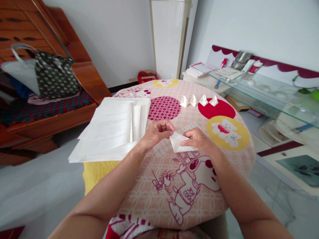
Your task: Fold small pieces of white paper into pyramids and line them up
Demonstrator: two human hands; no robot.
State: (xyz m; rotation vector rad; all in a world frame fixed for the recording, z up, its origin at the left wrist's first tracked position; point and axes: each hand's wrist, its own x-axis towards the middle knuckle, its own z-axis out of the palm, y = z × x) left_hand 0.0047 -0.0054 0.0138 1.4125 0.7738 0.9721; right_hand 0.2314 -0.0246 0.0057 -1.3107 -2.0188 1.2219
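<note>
A white folded paper [177, 143] is held just above the table between my two hands. My left hand [159, 132] pinches its upper left corner between thumb and fingertips. On the right side, my right hand [198, 139] grips the sheet, with the thumb lying over its front face. Its creases make a pointed, roughly triangular shape. Beyond my hands several small folded paper pieces [192, 100] stand in a row. To the left lies a stack of white paper sheets [107, 129], some with printed lines.
A patterned pink cloth [149, 199] covers the round table. At the right stands a glass-topped cabinet [261, 96] with books [199, 69] and containers by it. A wooden bench [50, 126] on the left bears a dark patterned bag [56, 74].
</note>
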